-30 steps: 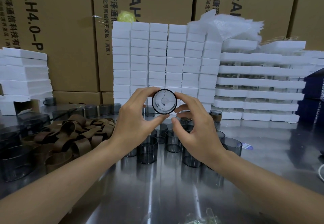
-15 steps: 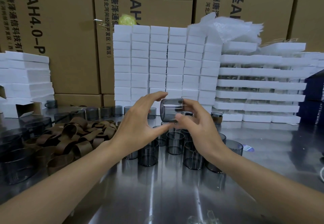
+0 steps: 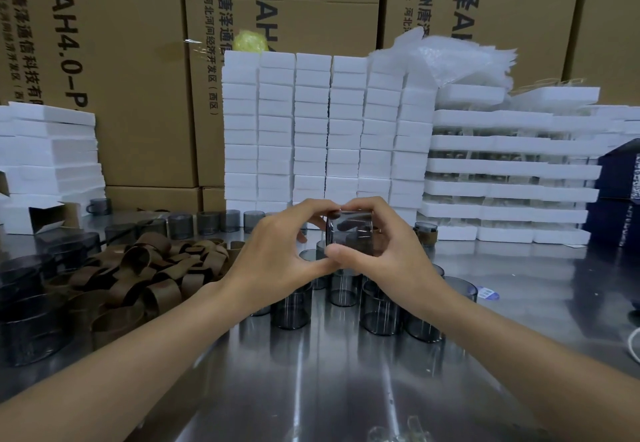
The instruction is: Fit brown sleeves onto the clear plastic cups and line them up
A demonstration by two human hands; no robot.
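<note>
A clear smoky plastic cup [image 3: 349, 232] is held upright above the steel table, between both hands. My left hand [image 3: 277, 261] grips its left side with thumb and fingers; my right hand [image 3: 388, 254] grips its right side and top. It carries no sleeve. Below the hands stand several bare cups [image 3: 291, 310], close together. A heap of brown sleeves [image 3: 145, 268] lies at the left. One cup with a brown sleeve [image 3: 426, 233] stands behind my right hand.
A row of bare cups [image 3: 207, 221] runs along the back left. More cups [image 3: 27, 303] crowd the far left edge. White foam stacks [image 3: 325, 130], foam trays [image 3: 512, 185] and cardboard boxes [image 3: 131, 60] wall the back. A dark blue box [image 3: 620, 199] stands at right.
The cup was held with its mouth facing me, then turned upright and came down a little. Both hands stayed on it and closed further around it.
</note>
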